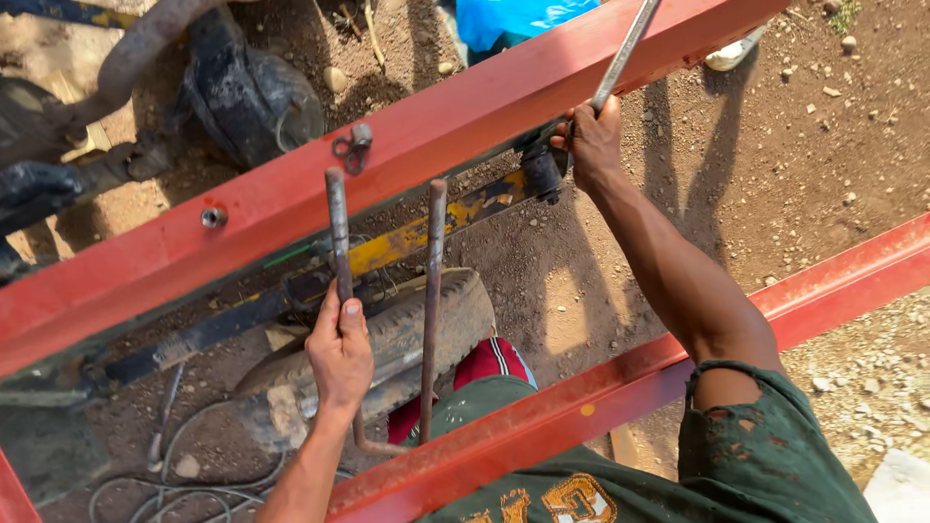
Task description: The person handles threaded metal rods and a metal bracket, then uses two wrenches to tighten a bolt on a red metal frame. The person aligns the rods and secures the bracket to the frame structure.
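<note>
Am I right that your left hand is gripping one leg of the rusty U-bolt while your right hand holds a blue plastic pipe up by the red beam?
Not quite: the head view shows the right hand holding a grey metal bar, not a blue pipe. The left hand does grip the rusty U-bolt by the red beam.

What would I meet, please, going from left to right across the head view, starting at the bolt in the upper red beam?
Bolt → left hand gripping one leg of the rusty U-bolt → right hand holding the long metal bar → lower red beam.
</note>
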